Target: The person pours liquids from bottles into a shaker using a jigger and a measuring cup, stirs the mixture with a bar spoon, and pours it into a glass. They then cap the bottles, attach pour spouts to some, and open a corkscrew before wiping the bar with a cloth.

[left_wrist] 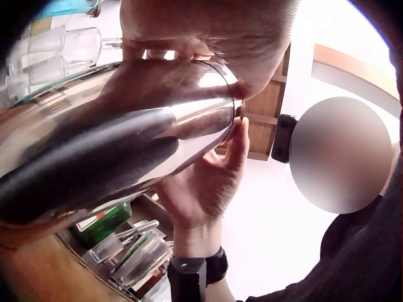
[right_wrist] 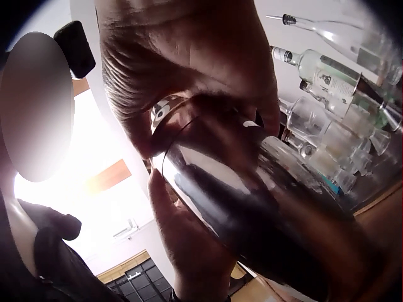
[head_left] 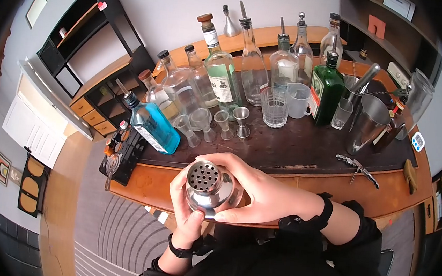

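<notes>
A shiny metal cocktail shaker [head_left: 222, 196] is held between both hands near the front edge of the table, its perforated strainer top [head_left: 204, 176] uncovered and facing the head camera. The left hand [head_left: 187, 204] grips its left side, thumb at the front. Wrapped round the right and far side is the right hand [head_left: 258, 193], with its thumb low at the front. In the left wrist view the smooth shaker body [left_wrist: 119, 145] stretches below the left palm. The right wrist view shows the right palm [right_wrist: 182, 56] over the shoulder of the shaker.
Several jiggers [head_left: 241, 123] stand beyond the hands, with a blue bottle [head_left: 154, 125] to the left. Behind are a cut mixing glass [head_left: 274, 108], a green bottle [head_left: 326, 92] and several clear bottles. At right, a metal tin [head_left: 369, 123] stands behind a corkscrew [head_left: 357, 168].
</notes>
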### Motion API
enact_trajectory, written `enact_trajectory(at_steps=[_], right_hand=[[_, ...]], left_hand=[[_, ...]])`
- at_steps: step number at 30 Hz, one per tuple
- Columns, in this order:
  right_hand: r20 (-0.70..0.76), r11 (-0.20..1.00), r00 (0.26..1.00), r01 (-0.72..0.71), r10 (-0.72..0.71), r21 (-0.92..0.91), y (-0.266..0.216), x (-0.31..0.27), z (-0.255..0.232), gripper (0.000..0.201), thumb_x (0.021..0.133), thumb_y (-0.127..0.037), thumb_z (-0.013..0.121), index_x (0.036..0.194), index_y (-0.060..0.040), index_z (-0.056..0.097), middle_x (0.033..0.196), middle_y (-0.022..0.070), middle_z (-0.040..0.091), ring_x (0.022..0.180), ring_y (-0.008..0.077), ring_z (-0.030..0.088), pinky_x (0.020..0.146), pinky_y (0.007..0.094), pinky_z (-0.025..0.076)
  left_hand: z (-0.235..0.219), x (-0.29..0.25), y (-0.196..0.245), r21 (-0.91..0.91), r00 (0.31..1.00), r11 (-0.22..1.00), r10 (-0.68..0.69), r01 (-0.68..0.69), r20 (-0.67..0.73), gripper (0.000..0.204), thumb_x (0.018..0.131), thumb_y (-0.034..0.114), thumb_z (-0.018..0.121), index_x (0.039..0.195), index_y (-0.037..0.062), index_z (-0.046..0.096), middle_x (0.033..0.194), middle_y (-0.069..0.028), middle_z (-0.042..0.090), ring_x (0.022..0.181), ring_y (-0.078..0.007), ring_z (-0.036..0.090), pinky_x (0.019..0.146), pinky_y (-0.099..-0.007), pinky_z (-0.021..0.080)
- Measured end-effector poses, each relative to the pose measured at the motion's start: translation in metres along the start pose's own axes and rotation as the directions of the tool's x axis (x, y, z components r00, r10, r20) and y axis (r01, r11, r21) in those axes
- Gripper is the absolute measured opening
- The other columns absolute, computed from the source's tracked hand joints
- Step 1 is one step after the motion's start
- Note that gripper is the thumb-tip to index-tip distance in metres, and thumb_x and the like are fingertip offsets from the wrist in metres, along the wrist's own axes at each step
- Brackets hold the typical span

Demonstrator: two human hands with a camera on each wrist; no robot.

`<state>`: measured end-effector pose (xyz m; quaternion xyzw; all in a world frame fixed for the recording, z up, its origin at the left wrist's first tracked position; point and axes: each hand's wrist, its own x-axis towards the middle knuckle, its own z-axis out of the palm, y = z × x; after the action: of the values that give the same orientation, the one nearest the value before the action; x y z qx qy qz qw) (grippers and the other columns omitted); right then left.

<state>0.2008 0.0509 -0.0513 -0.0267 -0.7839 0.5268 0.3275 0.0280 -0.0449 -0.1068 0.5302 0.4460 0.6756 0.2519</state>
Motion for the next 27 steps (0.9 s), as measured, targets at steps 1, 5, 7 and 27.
enact_trajectory(at_steps=[1, 5, 7, 27], right_hand=[[0.028, 0.999, 0.999, -0.028, 0.027, 0.037, 0.000, -0.001, 0.000, 0.084, 0.079, -0.013, 0.076, 0.146, -0.0052, 0.027, 0.142, 0.0145, 0.040, 0.135, 0.0263, 0.040, 0.109, 0.0388, 0.035], [0.091, 0.989, 0.994, -0.066, 0.054, 0.130, 0.003, -0.002, 0.003, 0.088, 0.080, -0.010, 0.075, 0.149, -0.0069, 0.020, 0.151, 0.0136, 0.030, 0.143, 0.0241, 0.028, 0.114, 0.0382, 0.029], [0.100, 0.991, 0.994, -0.051, 0.039, 0.123, 0.003, -0.004, 0.005, 0.088, 0.080, -0.010, 0.074, 0.149, -0.0069, 0.020, 0.152, 0.0135, 0.028, 0.143, 0.0243, 0.028, 0.114, 0.0383, 0.029], [0.102, 0.994, 0.994, 0.035, -0.024, -0.108, 0.001, -0.014, -0.016, 0.088, 0.083, -0.021, 0.075, 0.151, -0.0046, 0.020, 0.148, 0.0172, 0.035, 0.140, 0.0278, 0.035, 0.116, 0.0406, 0.027]], left_hand=[[-0.007, -0.002, -0.003, -0.035, 1.000, 0.999, -0.014, 0.015, 0.027, 0.093, 0.075, 0.055, 0.072, 0.144, 0.0066, 0.031, 0.137, -0.0103, 0.043, 0.126, -0.0230, 0.045, 0.106, -0.0397, 0.038], [-0.013, -0.010, -0.003, -0.094, 0.994, 0.990, -0.107, 0.109, 0.030, 0.099, 0.073, 0.051, 0.075, 0.147, 0.0067, 0.027, 0.142, -0.0127, 0.040, 0.130, -0.0257, 0.044, 0.108, -0.0417, 0.038], [-0.011, -0.012, -0.004, -0.142, 0.994, 0.984, -0.107, 0.110, 0.029, 0.102, 0.072, 0.050, 0.077, 0.148, 0.0067, 0.025, 0.142, -0.0135, 0.041, 0.129, -0.0268, 0.046, 0.107, -0.0412, 0.040], [-0.010, -0.007, 0.003, -0.092, 0.969, 0.991, -0.078, 0.102, 0.232, 0.094, 0.085, 0.053, 0.068, 0.148, 0.0049, 0.018, 0.145, -0.0148, 0.033, 0.134, -0.0262, 0.038, 0.112, -0.0430, 0.032]])
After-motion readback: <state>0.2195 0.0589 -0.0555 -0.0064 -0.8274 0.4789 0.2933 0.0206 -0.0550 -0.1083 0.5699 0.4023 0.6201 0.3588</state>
